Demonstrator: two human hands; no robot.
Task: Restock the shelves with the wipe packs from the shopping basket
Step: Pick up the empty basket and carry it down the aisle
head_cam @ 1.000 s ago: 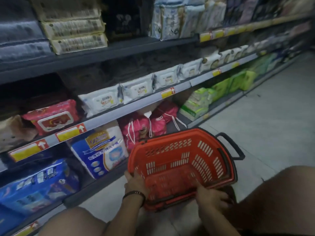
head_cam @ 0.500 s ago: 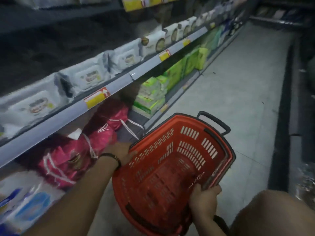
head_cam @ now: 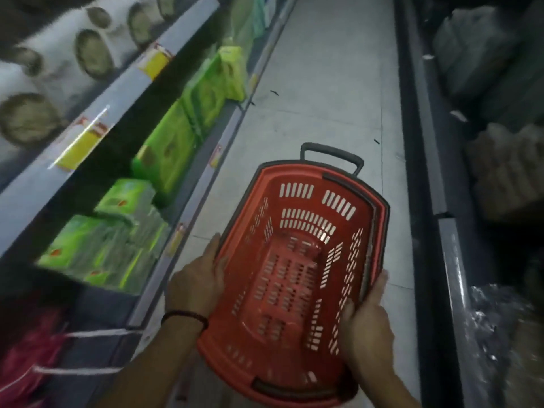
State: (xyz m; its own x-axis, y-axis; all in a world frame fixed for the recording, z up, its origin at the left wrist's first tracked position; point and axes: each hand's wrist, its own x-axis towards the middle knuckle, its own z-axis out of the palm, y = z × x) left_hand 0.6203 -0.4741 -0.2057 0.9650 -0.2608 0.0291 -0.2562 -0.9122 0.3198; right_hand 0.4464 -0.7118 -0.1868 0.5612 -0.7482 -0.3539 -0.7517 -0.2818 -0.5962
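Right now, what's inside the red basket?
The basket shows only its bare slotted floor and walls, no wipe packs. Left hand and right hand grip its sides; the right thumb hides a bit of wall.

We list: white packs (head_cam: 53,66), print blurred past reading; yellow price tags (head_cam: 78,148), smeared, figures illegible; pink bags (head_cam: 26,363), cut by the left edge; goods (head_cam: 500,172) opposite, too dark to name; shopping basket (head_cam: 294,275), right rim partly covered by the right hand (head_cam: 366,331).
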